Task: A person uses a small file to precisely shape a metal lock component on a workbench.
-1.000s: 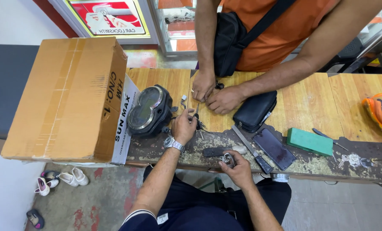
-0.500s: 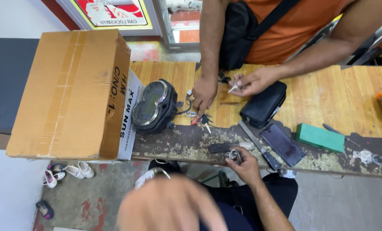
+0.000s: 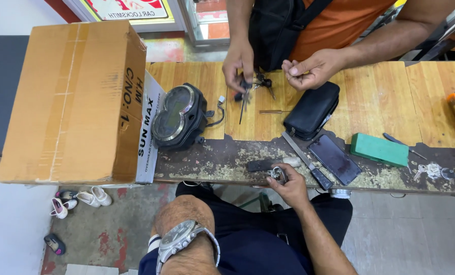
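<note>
A small key-repair workshop or street-side stall. A worn wooden workbench [image 3: 370, 86] carries metal filings along its dark front edge, a file [image 3: 306, 160], loose keys [image 3: 426, 170], a detached instrument cluster [image 3: 176, 117] and a large cardboard carton [image 3: 69, 102]; a customer stands opposite.

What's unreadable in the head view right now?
- Left hand: cut off by the bottom edge; only the forearm with the wristwatch shows.
- Small metal part under the right hand: mostly covered by fingers, too small to name.
- Bunch of keys in the other person's hand: partly hidden by fingers.
</note>
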